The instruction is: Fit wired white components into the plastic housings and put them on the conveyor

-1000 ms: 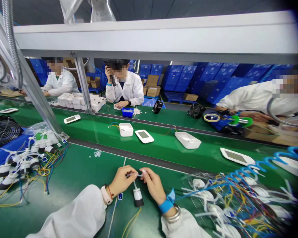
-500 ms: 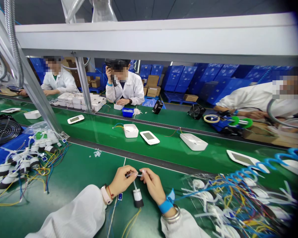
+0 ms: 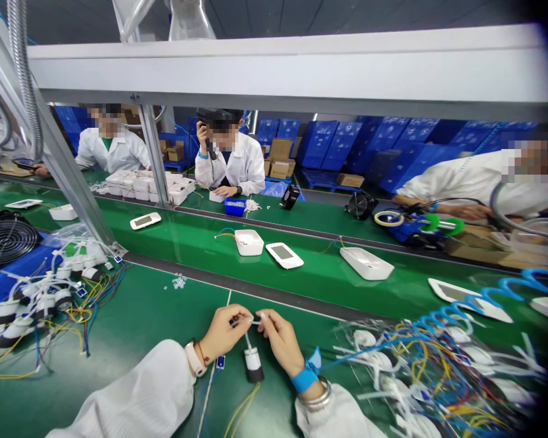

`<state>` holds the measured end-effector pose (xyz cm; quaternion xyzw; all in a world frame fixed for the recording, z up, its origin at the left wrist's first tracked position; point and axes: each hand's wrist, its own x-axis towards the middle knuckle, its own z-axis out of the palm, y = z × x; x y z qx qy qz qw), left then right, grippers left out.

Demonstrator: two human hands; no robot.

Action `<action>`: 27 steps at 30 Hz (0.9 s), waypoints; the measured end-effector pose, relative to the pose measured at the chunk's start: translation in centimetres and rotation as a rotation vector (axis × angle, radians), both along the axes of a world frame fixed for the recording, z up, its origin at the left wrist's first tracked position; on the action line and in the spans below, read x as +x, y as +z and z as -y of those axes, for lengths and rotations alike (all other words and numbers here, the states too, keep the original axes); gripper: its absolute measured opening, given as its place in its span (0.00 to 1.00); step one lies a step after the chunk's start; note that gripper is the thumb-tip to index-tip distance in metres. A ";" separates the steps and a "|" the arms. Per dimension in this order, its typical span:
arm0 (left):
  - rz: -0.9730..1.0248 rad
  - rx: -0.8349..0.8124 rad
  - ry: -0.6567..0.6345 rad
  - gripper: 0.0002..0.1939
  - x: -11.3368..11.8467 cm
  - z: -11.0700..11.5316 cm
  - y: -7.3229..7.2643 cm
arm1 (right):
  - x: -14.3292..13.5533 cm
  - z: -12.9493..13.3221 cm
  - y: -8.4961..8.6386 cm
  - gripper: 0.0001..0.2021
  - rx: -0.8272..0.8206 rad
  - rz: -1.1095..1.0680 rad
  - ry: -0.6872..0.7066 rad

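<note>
My left hand (image 3: 228, 331) is closed in a pinch on a thin white tube (image 3: 248, 342) near the centre of the work surface. The fingertips of my right hand (image 3: 279, 338) pinch the tube's other part, just right of the left fingertips. From the tube hangs a small white and black cylindrical part (image 3: 254, 365), with yellow wires (image 3: 243, 409) running down from it. A small blue piece (image 3: 220, 362) lies beside my left wrist. Small white rings (image 3: 179, 281) are scattered further back on the green surface.
White housings (image 3: 249, 242) and display panels (image 3: 284, 255) lie on the green conveyor (image 3: 196, 243) ahead. Wired parts are heaped at left (image 3: 45, 298) and right (image 3: 420, 377). A blue coiled cord (image 3: 484, 301) crosses the right side. People in white coats (image 3: 246, 161) sit opposite.
The housings and display panels on the conveyor have shifted to the right. The person at the far left has straightened a little. My hands have hardly moved.
</note>
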<state>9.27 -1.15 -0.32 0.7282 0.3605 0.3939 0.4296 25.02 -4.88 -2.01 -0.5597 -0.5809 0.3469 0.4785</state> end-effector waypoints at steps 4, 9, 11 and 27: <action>0.005 -0.006 -0.002 0.10 0.0 0.0 0.0 | 0.0 0.0 0.0 0.20 0.017 -0.005 -0.005; 0.028 -0.018 0.007 0.10 0.0 0.0 0.0 | 0.3 0.2 -0.1 0.21 0.078 -0.007 -0.078; 0.033 -0.014 0.015 0.10 0.0 0.0 0.0 | 0.4 0.3 -0.1 0.20 0.097 -0.002 -0.133; 0.007 0.043 0.035 0.11 -0.1 0.1 -0.4 | 0.1 0.4 0.4 0.25 0.144 0.076 -0.146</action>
